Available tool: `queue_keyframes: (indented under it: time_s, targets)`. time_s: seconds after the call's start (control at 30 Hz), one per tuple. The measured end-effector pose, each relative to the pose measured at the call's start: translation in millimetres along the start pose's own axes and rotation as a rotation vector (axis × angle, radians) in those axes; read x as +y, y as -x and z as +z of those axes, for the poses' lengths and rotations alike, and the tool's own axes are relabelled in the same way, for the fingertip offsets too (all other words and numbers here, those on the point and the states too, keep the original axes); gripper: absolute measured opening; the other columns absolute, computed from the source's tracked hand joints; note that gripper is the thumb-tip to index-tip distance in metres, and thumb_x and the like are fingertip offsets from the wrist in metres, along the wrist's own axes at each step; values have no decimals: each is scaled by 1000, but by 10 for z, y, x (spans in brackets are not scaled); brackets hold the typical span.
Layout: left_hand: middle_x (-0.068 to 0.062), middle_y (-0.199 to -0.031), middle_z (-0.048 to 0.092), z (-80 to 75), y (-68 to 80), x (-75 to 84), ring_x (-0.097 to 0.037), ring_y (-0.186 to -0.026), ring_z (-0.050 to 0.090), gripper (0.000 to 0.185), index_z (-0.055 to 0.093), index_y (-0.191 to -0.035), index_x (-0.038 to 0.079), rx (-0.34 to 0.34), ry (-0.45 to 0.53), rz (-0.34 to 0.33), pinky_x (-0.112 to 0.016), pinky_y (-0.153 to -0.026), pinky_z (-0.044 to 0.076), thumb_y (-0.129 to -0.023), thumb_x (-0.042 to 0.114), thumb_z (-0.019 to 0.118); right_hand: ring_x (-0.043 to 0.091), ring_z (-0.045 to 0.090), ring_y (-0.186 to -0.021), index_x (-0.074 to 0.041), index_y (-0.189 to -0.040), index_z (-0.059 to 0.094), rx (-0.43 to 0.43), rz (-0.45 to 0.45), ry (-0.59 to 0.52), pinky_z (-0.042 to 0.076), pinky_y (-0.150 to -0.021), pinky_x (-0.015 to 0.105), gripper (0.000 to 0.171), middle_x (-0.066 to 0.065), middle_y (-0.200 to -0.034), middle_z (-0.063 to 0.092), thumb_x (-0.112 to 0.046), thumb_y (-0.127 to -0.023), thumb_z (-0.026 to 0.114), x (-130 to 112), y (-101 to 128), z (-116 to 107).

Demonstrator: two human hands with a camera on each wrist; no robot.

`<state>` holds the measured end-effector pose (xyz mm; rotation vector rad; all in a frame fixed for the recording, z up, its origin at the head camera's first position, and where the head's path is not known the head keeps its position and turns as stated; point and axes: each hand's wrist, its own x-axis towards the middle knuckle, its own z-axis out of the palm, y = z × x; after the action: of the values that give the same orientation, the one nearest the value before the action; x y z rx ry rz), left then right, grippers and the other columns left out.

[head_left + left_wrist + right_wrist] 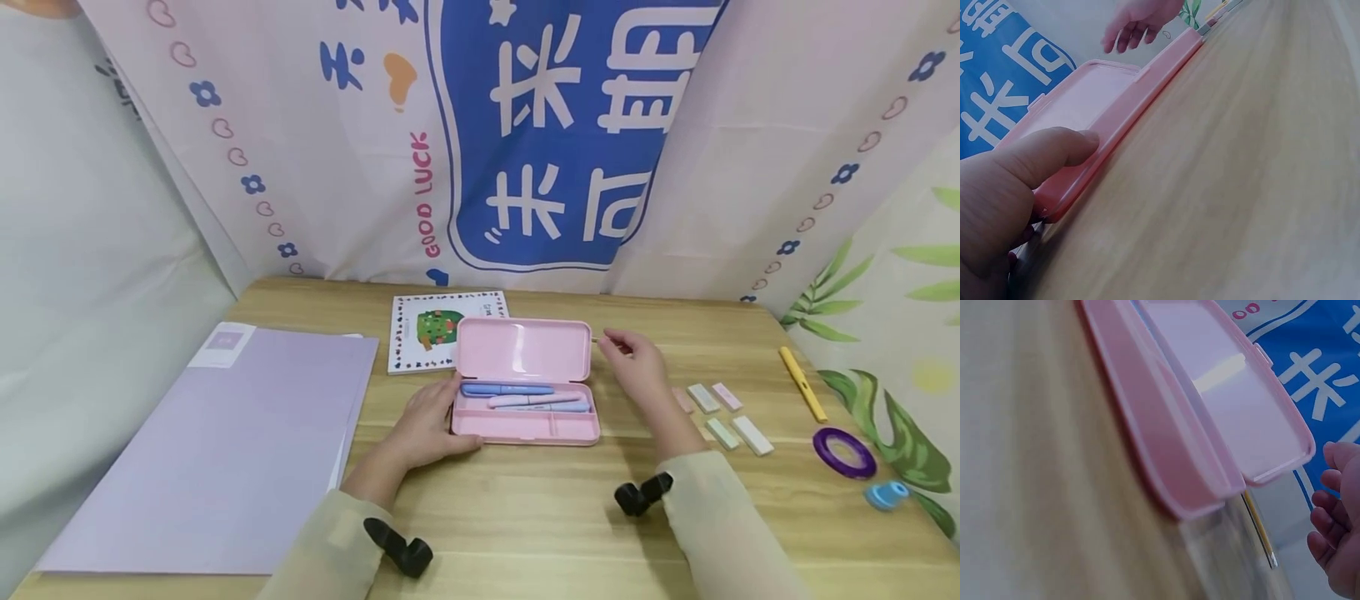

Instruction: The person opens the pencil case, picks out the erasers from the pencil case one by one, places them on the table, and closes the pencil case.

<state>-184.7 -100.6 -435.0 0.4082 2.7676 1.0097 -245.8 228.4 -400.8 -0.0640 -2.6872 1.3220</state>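
Note:
A pink pencil case [502, 427] lies with its lid [487, 350] raised at the back. Several pens rest in its rear compartment, among them a blue pen [506, 389]. My left hand [427, 425] grips the case's left end, its thumb [1072, 147] along the front wall and the other fingers partly hidden. Beside the lid's right edge, my right hand [633, 362] hovers with loosely bent fingers and nothing visible in them. In the right wrist view a thin yellow pencil-like stick [1259, 528] shows behind the case, near that hand.
A booklet with a green cartoon [420, 333] is partly behind the lid. Left lies a large lilac folder [225, 450]. To the right are several small eraser-like blocks [752, 435], a yellow pen [802, 383], a purple ring [825, 454] and a small blue object [887, 495].

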Motion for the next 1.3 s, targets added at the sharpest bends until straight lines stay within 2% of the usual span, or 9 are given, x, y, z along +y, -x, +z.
queue_keyframes:
  time_s: [0.27, 0.57, 0.7, 0.8, 0.9, 1.0, 1.1, 1.17, 1.3]
  targets:
    - [-15, -158, 33, 38, -26, 24, -33, -147, 28, 110, 20, -156, 7, 8, -7, 37, -51, -124, 16, -74, 49, 79, 28, 57, -116, -4, -135, 57, -75, 77, -57, 49, -100, 39, 50, 18, -127, 62, -40, -100, 52, -108, -195, 85]
    - [-16, -160, 29, 17, -59, 41, -34, -146, 30, 122, 7, -158, 6, 41, 21, 84, -52, -122, 21, -71, 47, 83, 16, 59, -95, -3, -122, 64, -45, 9, -85, 50, -76, 17, 42, 15, -109, 66, -37, -99, 56, -110, 13, -29]
    - [-14, -160, 31, -9, -58, 29, -37, -146, 29, 125, 3, -158, 8, 46, 67, 64, -55, -121, 23, -70, 48, 83, 6, 56, -90, 0, -120, 64, -73, -73, -109, 49, -75, 13, 35, 15, -107, 65, -28, -98, 59, -63, 246, -102]
    - [-15, -160, 29, -37, -54, 4, -39, -147, 26, 119, 1, -158, 9, 54, 141, 52, -56, -121, 22, -77, 47, 78, 4, 56, -92, 1, -120, 63, -118, -120, -134, 50, -80, 13, 33, 17, -112, 65, -22, -97, 62, -19, 431, -130]
    - [-19, -160, 27, -66, -55, -41, -39, -148, 25, 98, 6, -158, 7, 66, 177, 69, -55, -122, 21, -90, 43, 66, 9, 56, -100, 0, -116, 64, -166, -126, -148, 49, -85, 17, 30, 18, -121, 63, -20, -95, 65, 25, 580, -116]
    - [-23, -158, 29, -86, -58, -74, -41, -146, 28, 77, 17, -157, 5, 80, 178, 89, -56, -121, 22, -98, 39, 53, 19, 57, -106, -2, -101, 67, -186, -129, -136, 48, -89, 24, 21, 17, -129, 61, -21, -93, 67, 74, 658, -50]
    - [-22, -157, 32, -81, -59, -89, -41, -145, 30, 75, 23, -156, 6, 71, 141, 75, -56, -121, 22, -98, 44, 52, 29, 57, -114, -2, -92, 66, -188, -156, -130, 49, -97, 35, 17, 19, -134, 57, -19, -90, 70, 127, 669, 57]
    - [-22, -157, 32, -71, -55, -97, -41, -145, 30, 81, 24, -156, 7, 63, 120, 66, -57, -120, 22, -94, 46, 57, 37, 57, -119, -1, -99, 67, -201, -165, -134, 49, -102, 45, 20, 22, -138, 53, -17, -89, 72, 144, 664, 127]
    - [-20, -159, 30, -61, -36, -98, -40, -147, 27, 93, 21, -157, 9, 40, 100, 36, -57, -121, 21, -87, 51, 66, 45, 44, -135, 1, -129, 59, -266, -168, -119, 37, -113, 54, 47, 27, -149, 41, -16, -87, 73, 136, 665, 217]
